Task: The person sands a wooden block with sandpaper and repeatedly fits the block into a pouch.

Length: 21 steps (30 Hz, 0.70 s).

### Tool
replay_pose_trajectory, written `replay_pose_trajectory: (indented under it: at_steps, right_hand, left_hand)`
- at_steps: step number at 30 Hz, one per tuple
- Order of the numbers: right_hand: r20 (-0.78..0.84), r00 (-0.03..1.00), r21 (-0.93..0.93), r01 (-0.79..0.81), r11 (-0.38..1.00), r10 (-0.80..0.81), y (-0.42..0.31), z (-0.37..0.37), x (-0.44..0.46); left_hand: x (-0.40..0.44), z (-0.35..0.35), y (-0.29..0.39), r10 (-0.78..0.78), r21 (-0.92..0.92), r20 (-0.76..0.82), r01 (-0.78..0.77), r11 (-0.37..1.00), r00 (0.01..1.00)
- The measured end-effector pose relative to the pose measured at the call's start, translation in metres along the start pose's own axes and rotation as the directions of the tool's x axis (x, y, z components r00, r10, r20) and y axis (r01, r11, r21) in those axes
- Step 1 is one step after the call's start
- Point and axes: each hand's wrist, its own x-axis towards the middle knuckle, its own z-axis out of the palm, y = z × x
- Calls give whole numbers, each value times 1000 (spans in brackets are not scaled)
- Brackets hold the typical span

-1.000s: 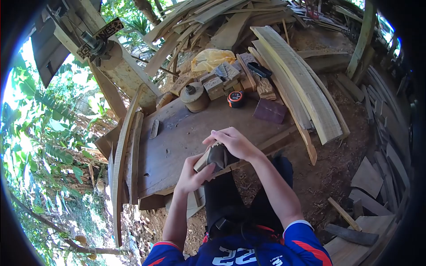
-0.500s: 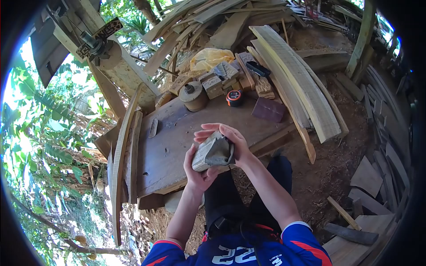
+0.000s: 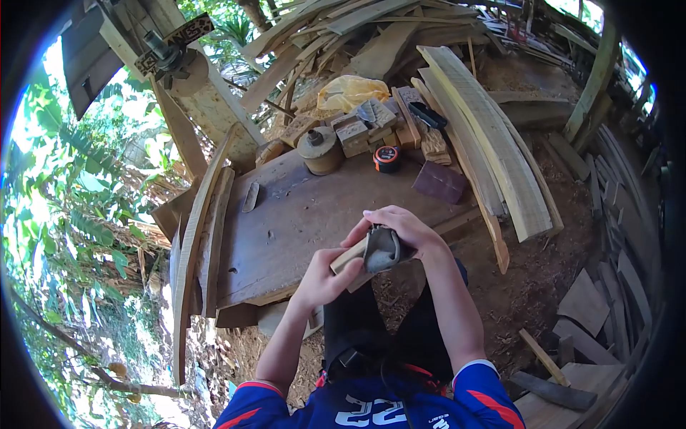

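Over the near edge of the workbench (image 3: 300, 214), both hands hold a small pale wooden block (image 3: 347, 257) with a stiff grey sheet (image 3: 383, 247), which looks like sandpaper, curled around its right end. My left hand (image 3: 323, 277) grips the block from the left, thumb along its near side. My right hand (image 3: 406, 230) is closed over the sheet from above and the right. The sheet's open end faces me and shows a paler inside. Part of the block is hidden by the fingers and the sheet.
Toward the back of the bench are a round weight-like object (image 3: 320, 151), an orange-black tape measure (image 3: 386, 159), wooden blocks (image 3: 352, 136) and a dark red sheet (image 3: 439, 182). Long curved planks (image 3: 493, 143) lie at right; others (image 3: 196, 250) lean on the left edge.
The block and grey sheet have turned in my hands, so the sheet's open end now faces me. Both hands have shifted slightly right, and my right fingers have closed further over it.
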Motion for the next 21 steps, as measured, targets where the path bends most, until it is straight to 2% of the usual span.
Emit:
replay_pose_trajectory:
  at_steps: [2,3,6,8,10,11,15,21]
  right_hand:
    - [-24,1000,-78,-19,997,18,2,-1,-2]
    - [-64,997,-124,-47,991,40,4,-2,-1]
    - [-247,968,-259,-28,965,-38,15,3,5]
    - [-350,905,-491,42,870,-241,19,15,3]
    - [-391,798,-702,63,709,-458,21,28,2]
    - [-395,769,-737,63,673,-503,22,33,2]
    - [-294,660,-897,60,439,-691,18,46,-4]
    - [-64,502,-967,181,177,-862,10,33,-13]
  left_hand:
    - [-4,4,22,136,167,-6,-133,977,991]
    - [-7,9,34,131,155,-53,-122,980,990]
    - [-5,10,23,262,447,-84,-199,872,961]
    - [-2,13,18,279,486,-146,-176,856,949]
    - [3,17,12,307,503,-200,-172,847,930]
    - [4,18,9,318,501,-224,-171,849,921]
    - [2,22,8,316,470,-285,-155,869,905]
    - [1,23,13,264,322,-321,-157,934,910]
